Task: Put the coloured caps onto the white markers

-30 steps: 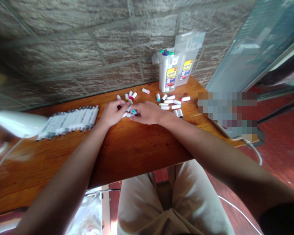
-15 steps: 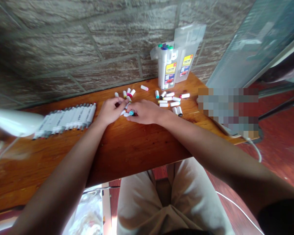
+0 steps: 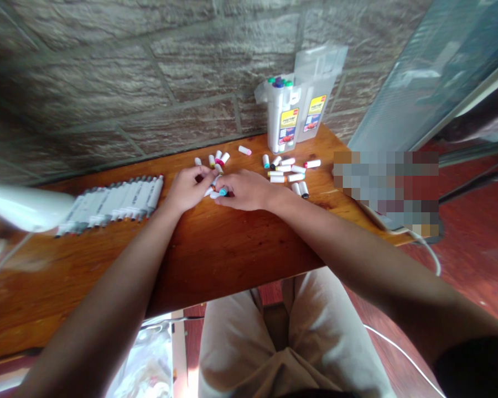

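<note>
Both my hands meet over a small group of white marker caps on the wooden table. My right hand [image 3: 247, 189] is closed, with a teal-ended marker cap [image 3: 223, 192] at its fingers. Close beside it, the thumb and forefinger of my left hand [image 3: 188, 187] curl together at the caps, and what they pinch is hidden. White caps [image 3: 214, 195] show under and between the fingers. Just behind lie a pink-ended cap [image 3: 219, 159] and a yellow-ended cap [image 3: 211, 160].
Capless-looking markers [image 3: 118, 200] lie in a row at left, near a white rounded object [image 3: 25, 207]. More loose caps [image 3: 286, 168] lie at right, before a clear marker case [image 3: 286, 119] holding several markers. A stone wall [image 3: 191, 72] stands behind the table [image 3: 216, 249].
</note>
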The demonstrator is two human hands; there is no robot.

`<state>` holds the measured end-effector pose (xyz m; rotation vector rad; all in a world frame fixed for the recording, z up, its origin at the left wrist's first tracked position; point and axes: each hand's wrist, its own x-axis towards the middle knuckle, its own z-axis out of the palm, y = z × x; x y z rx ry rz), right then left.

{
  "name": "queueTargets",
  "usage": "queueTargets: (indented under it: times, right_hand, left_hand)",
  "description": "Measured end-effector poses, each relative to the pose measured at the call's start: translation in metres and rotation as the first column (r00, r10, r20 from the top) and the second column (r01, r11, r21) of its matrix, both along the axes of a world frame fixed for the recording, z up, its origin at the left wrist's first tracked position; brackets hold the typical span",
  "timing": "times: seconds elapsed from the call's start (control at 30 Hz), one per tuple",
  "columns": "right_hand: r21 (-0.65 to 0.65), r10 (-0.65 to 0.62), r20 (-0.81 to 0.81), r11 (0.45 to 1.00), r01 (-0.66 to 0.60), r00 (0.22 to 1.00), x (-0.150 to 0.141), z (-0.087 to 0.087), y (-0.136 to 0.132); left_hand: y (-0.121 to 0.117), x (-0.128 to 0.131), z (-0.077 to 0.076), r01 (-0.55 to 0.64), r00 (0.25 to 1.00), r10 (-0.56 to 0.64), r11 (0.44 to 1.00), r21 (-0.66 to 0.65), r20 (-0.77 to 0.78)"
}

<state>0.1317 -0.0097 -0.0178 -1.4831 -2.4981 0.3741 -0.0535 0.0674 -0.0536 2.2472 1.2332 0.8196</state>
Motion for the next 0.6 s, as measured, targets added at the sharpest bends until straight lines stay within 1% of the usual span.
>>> queueTargets:
  times: [0.3, 0.6]
  right_hand:
    - [-0.015, -0.002, -0.002, 1.0, 0.002, 1.0, 0.0, 0.0004, 0.001]
    - [-0.029, -0.001, -0.032, 1.0, 0.0, 0.999, -0.0001, -0.0006, 0.0024]
  left_hand:
    - [0.0005, -0.0008, -0.0003, 0.03, 0.999, -0.03, 1.0, 0.01, 0.012]
    - [-0.0018, 0.0007, 0.0023, 0.013, 1.0, -0.013, 1.0, 0.0, 0.001]
